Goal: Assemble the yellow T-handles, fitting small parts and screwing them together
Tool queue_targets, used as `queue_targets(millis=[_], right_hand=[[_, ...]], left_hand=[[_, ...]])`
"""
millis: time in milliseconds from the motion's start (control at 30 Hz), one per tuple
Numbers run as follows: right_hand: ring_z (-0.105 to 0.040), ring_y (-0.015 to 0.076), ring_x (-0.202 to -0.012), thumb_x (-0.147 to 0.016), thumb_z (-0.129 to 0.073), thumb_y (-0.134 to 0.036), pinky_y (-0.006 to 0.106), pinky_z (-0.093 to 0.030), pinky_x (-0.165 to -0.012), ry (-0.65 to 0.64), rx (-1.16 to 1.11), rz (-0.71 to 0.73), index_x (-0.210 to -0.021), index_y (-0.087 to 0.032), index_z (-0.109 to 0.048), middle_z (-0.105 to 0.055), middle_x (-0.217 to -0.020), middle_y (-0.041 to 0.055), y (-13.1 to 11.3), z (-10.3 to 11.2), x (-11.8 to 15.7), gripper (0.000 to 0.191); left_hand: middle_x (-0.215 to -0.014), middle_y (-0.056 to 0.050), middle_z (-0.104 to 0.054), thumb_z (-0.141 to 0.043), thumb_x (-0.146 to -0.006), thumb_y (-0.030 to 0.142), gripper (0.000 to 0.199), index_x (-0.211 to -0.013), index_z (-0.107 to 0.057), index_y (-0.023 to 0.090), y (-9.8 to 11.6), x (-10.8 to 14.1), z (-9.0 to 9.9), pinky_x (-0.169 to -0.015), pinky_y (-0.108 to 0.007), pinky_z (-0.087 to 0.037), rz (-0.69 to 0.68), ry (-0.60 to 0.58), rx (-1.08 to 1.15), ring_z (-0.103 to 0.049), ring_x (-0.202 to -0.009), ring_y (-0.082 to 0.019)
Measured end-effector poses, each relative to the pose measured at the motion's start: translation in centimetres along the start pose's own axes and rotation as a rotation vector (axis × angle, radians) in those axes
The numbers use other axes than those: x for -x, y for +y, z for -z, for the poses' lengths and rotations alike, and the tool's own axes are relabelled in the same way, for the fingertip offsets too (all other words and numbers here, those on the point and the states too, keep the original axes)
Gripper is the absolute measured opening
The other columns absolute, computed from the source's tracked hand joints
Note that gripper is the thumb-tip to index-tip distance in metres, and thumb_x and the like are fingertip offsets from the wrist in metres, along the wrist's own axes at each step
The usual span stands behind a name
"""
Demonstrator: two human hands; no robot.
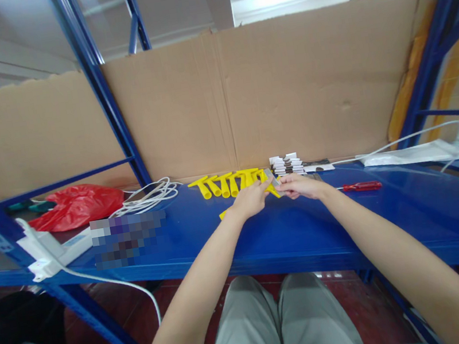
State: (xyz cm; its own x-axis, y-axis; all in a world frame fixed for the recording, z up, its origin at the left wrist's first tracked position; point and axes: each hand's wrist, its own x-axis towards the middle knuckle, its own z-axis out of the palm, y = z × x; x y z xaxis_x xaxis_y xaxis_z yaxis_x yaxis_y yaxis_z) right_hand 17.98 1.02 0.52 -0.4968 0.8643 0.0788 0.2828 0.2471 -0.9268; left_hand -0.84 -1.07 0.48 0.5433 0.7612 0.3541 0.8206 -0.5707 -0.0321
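My left hand [251,200] is closed around a yellow plastic T-shaped handle [274,191], whose end shows past the fingertips. Close beside it, my right hand [300,185] pinches a thin greyish flat piece [269,175] lying against the yellow part. Fingers cover much of both pieces, so how they join cannot be made out. Behind my left hand stands a row of several matching yellow handles [223,185]. The tip of another yellow piece [223,215] sticks out beside my left wrist. A stack of small white packets [286,164] lies just behind my hands.
A red-handled screwdriver [361,187] lies right of my right wrist on the blue bench [293,243]. Leftward are a coiled white cable [157,194], a red plastic bag [80,206] and a white power strip [65,250]. Cardboard [286,87] walls the back; blue posts [108,104] flank it.
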Motion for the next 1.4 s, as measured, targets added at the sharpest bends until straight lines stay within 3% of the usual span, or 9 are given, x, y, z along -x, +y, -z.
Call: queue_targets(millis=[200, 367, 667, 967, 1200, 1400], right_hand=[[-0.025, 0.0033, -0.043, -0.066, -0.069, -0.042, 0.020, -0.017, -0.042, 0.057, -0.028, 0.060, -0.060, -0.020, -0.039, -0.032, -0.050, -0.0093, -0.2, -0.3, 0.1, 0.037], [-0.029, 0.0045, -0.040, -0.076, -0.060, -0.047, 0.021, -0.020, -0.040, 0.150, 0.006, 0.051, -0.061, -0.019, -0.044, -0.039, -0.048, -0.0063, -0.4, -0.8, -0.3, 0.036], [-0.037, 0.0081, -0.038, -0.085, -0.047, -0.022, 0.021, -0.031, -0.040, 0.353, -0.026, -0.025, -0.064, -0.019, -0.047, -0.041, -0.044, -0.0064, -0.1, -1.0, -0.6, 0.022], [-0.049, 0.0105, -0.046, -0.083, -0.049, -0.019, 0.022, -0.039, -0.046, 0.396, -0.261, -0.085, -0.067, -0.018, -0.051, -0.054, -0.053, -0.0012, 0.7, -0.9, -0.9, 0.016], [-0.037, 0.0076, -0.040, -0.077, -0.056, -0.027, 0.021, -0.033, -0.041, 0.449, -0.097, -0.022, -0.058, -0.018, -0.049, -0.045, -0.045, -0.0049, 0.7, -0.8, -1.1, 0.021], [-0.041, 0.0085, -0.043, -0.072, -0.063, -0.040, 0.022, -0.034, -0.043, 0.405, -0.093, 0.000, -0.062, -0.019, -0.050, -0.049, -0.047, -0.0034, 1.0, -0.5, -1.1, 0.027]], left_hand=[[-0.120, -0.010, -0.059, -0.036, -0.094, 0.022, 0.048, -0.141, -0.038, 0.031, -0.2, -0.1, 0.3, -0.085, -0.035, -0.046, -0.005, 0.044, -0.036, -0.060, -0.103, -0.023], [-0.117, -0.009, -0.060, -0.037, -0.093, 0.023, 0.046, -0.138, -0.045, 0.031, -0.6, -0.2, 0.3, -0.085, -0.034, -0.047, 0.004, 0.047, -0.036, -0.059, -0.103, -0.023], [-0.119, -0.008, -0.060, -0.035, -0.094, 0.024, 0.047, -0.140, -0.041, 0.032, 0.7, 0.3, 0.7, -0.087, -0.035, -0.048, -0.060, -0.031, -0.057, -0.059, -0.107, -0.024], [-0.121, -0.008, -0.059, -0.036, -0.094, 0.027, 0.046, -0.139, -0.041, 0.034, 1.1, 0.2, 0.4, -0.086, -0.035, -0.049, -0.145, -0.064, -0.108, -0.061, -0.105, -0.023], [-0.120, -0.008, -0.060, -0.035, -0.094, 0.025, 0.046, -0.139, -0.041, 0.032, 1.2, 0.2, 0.4, -0.088, -0.035, -0.048, -0.171, -0.040, -0.090, -0.060, -0.106, -0.024], [-0.119, -0.009, -0.059, -0.036, -0.093, 0.025, 0.047, -0.139, -0.041, 0.033, 1.1, 0.2, 0.3, -0.086, -0.035, -0.049, -0.147, -0.050, -0.099, -0.061, -0.102, -0.024]])
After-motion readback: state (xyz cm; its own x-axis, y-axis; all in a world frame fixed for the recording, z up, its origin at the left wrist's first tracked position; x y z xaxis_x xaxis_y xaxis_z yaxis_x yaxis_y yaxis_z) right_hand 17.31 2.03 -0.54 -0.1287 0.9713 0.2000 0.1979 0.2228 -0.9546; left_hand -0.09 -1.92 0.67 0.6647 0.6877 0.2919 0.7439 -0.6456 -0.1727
